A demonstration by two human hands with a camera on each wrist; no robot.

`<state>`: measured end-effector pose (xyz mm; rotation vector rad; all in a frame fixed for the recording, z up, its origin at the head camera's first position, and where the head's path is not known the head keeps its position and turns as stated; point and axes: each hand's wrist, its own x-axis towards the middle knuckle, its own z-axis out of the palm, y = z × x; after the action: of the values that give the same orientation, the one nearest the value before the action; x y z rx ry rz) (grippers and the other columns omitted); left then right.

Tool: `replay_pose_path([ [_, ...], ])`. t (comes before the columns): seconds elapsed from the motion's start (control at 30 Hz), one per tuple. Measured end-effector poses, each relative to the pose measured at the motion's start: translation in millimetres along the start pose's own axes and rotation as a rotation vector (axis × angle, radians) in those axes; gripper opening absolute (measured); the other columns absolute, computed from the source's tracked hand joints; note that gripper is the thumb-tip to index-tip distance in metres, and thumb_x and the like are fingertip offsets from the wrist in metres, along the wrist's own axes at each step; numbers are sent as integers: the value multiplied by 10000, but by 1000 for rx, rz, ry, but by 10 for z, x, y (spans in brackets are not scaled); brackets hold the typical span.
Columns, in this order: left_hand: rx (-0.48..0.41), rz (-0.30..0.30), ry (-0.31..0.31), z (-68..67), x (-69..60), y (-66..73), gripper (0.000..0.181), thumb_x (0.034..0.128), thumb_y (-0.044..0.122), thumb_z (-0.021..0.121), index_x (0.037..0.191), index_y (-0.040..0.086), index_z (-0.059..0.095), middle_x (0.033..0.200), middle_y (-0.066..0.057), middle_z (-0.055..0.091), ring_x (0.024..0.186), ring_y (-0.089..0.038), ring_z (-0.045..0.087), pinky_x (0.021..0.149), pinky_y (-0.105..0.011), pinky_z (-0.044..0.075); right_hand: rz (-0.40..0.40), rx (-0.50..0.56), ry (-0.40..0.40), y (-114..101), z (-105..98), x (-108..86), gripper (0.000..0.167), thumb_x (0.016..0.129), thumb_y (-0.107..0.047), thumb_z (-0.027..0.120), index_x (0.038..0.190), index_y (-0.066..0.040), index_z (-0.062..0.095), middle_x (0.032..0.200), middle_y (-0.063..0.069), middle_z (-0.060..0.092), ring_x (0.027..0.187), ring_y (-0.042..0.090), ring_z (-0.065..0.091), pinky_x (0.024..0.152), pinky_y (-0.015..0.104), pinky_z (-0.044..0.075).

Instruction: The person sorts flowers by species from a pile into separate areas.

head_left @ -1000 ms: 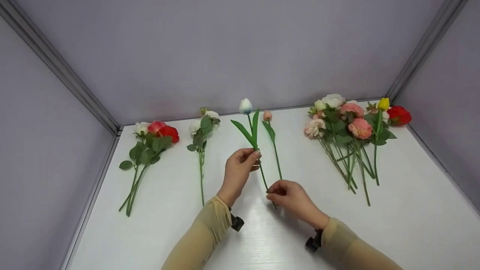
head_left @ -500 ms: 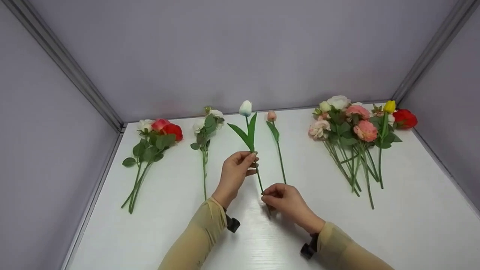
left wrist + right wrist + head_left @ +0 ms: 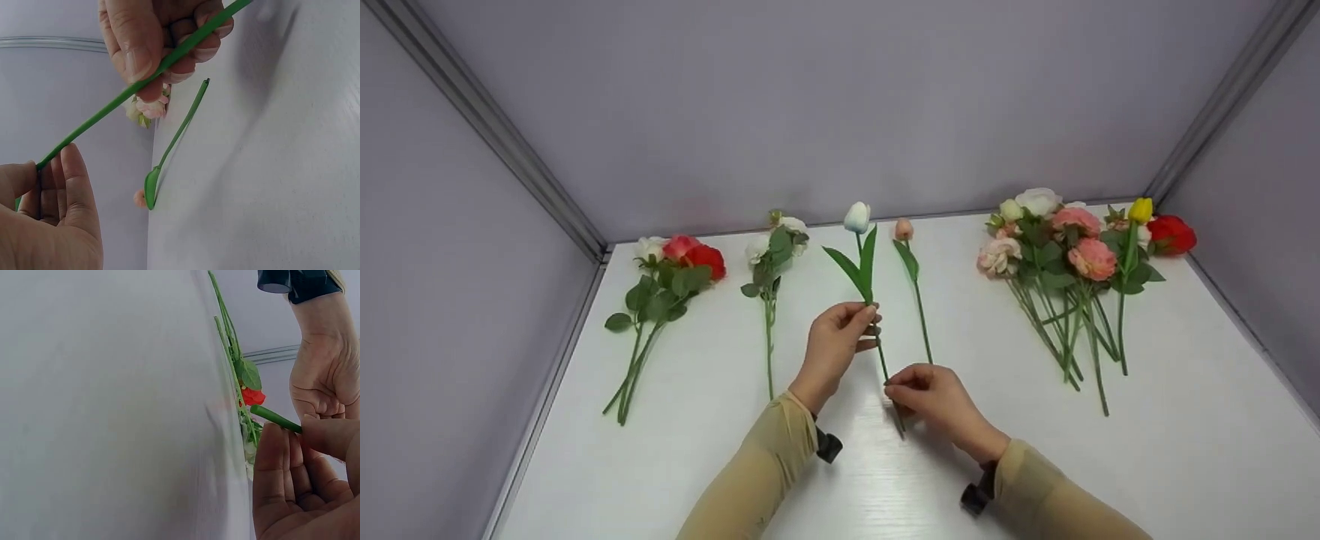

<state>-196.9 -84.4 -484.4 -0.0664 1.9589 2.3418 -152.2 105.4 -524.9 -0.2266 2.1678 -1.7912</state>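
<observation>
The white-blue tulip point(image 3: 856, 217) is held up above the table, its bloom toward the back wall. My left hand point(image 3: 836, 341) pinches its stem just below the two long leaves. Lower down, near the stem's end, my right hand point(image 3: 941, 401) pinches it between thumb and fingers. In the left wrist view the green stem point(image 3: 107, 109) runs from my left hand point(image 3: 53, 214) to my right hand point(image 3: 163, 39). The stem's tip point(image 3: 267, 413) pokes out of my right hand point(image 3: 309, 478) in the right wrist view. A pink tulip point(image 3: 904, 229) lies just to the right.
Roses with red and white blooms point(image 3: 681, 255) lie at the left of the white table point(image 3: 675, 480). A white-flowered stem point(image 3: 780, 247) lies nearer the middle. Several mixed flowers, including pink ones point(image 3: 1092, 259) and a yellow tulip point(image 3: 1141, 211), are grouped at the right. Grey walls point(image 3: 840, 97) enclose the table.
Both hands keep their pinch on the tulip's stem. The bloom has turned slightly and shifted a little right since half a second ago. The whole view shifted slightly earlier.
</observation>
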Motion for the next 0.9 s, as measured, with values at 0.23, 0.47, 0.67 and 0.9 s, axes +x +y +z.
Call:
replay_pose_path([
  [0.23, 172, 16, -73, -24, -14, -2, 394, 1042, 274, 635, 1330, 5, 644, 1213, -162, 683, 1090, -307, 682, 896, -351, 583, 21, -89, 21, 16, -72, 142, 113, 929, -145, 767, 942, -33, 754, 816, 52, 716, 709, 170, 658, 628, 305, 551],
  [0.47, 888, 204, -166, -160, -155, -62, 610, 1066, 429, 543, 1579, 133, 403, 1519, -66, 487, 1389, -229, 465, 1132, -401, 402, 106, -208, 49, -56, -301, 474, 89, 935, -124, 755, 918, -37, 753, 819, 81, 709, 707, 190, 661, 631, 315, 567],
  [0.67, 1405, 370, -332, -220, -328, -130, 743, 1065, 494, 499, 1642, 121, 218, 1670, -117, 253, 1534, -301, 218, 1238, -453, 197, 178, -311, 45, -105, -488, 725, 114, 930, -129, 763, 913, -17, 757, 799, 92, 724, 684, 186, 693, 626, 313, 577],
  [0.9, 1581, 366, -431, -279, -470, -270, 801, 1046, 598, 445, 1653, 146, 183, 1701, -103, 149, 1560, -301, 112, 1252, -485, 103, 207, -336, 36, -168, -535, 834, 124, 922, -105, 761, 902, 17, 743, 744, 122, 720, 605, 199, 673, 582, 331, 566],
])
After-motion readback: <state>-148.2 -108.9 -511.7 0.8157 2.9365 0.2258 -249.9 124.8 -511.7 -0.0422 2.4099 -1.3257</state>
